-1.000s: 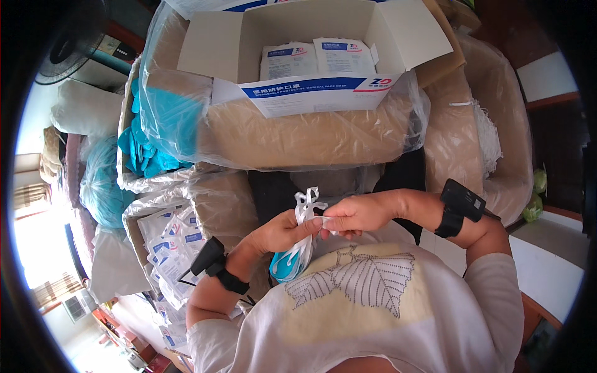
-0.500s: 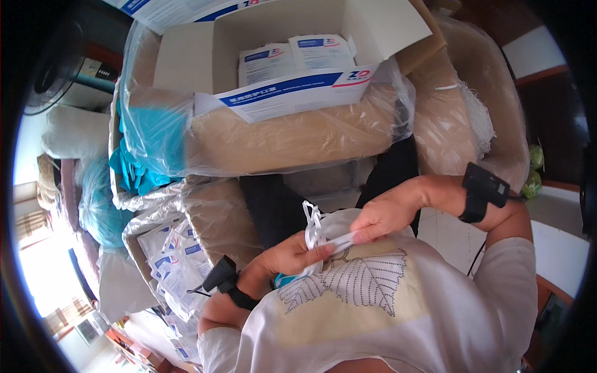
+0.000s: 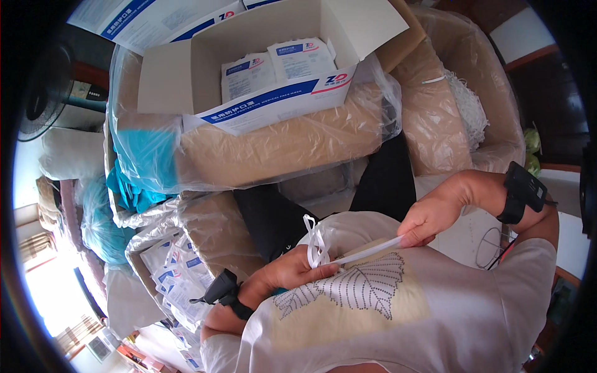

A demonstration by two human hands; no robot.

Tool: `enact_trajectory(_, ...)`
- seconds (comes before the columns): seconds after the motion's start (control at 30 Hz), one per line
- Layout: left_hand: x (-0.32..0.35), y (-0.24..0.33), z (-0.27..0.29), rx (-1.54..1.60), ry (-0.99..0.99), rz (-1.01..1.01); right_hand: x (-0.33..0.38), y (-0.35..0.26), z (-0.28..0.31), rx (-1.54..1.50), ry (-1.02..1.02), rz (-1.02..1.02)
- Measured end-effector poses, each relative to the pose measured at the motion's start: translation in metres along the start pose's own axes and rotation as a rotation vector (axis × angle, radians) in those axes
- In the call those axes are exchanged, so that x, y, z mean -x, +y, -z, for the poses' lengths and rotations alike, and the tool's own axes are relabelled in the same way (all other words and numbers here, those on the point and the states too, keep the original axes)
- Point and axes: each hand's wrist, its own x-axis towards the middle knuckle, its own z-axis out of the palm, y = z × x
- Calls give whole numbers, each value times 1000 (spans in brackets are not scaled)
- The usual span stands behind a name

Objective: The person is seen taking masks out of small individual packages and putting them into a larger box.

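Among plastic-wrapped cartons — both hands pinch a white mask.

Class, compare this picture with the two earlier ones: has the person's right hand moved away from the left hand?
Yes. The right hand has drawn out to the person's right, away from the left hand, measured against the leaf print on the shirt; a white strip spans between them.

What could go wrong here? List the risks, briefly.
1. The white face mask is held only at its ends, by the left hand and right hand; it may slip into the lap.
2. Its ear loops dangle loose and could snag on fingers.
3. The open carton sits on soft plastic-wrapped bundles and might tip.
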Motion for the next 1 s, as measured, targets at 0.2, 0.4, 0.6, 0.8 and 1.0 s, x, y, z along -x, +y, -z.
enact_trajectory(0.2,0,-6,6,-150,20,-172,23,19,4,83,-58,-102)
enact_trajectory(0.4,22,-54,24,372,611,35,19,101,28,-199,336,-9)
enact_trajectory(0.6,13,-25,73,353,886,-72,-158,118,81,-555,676,210)
enact_trajectory(0.8,17,-10,98,164,1085,54,-227,113,119,-481,1106,-26)
enact_trajectory(1.0,22,2,114,-306,1295,32,-246,142,143,-282,932,-4)
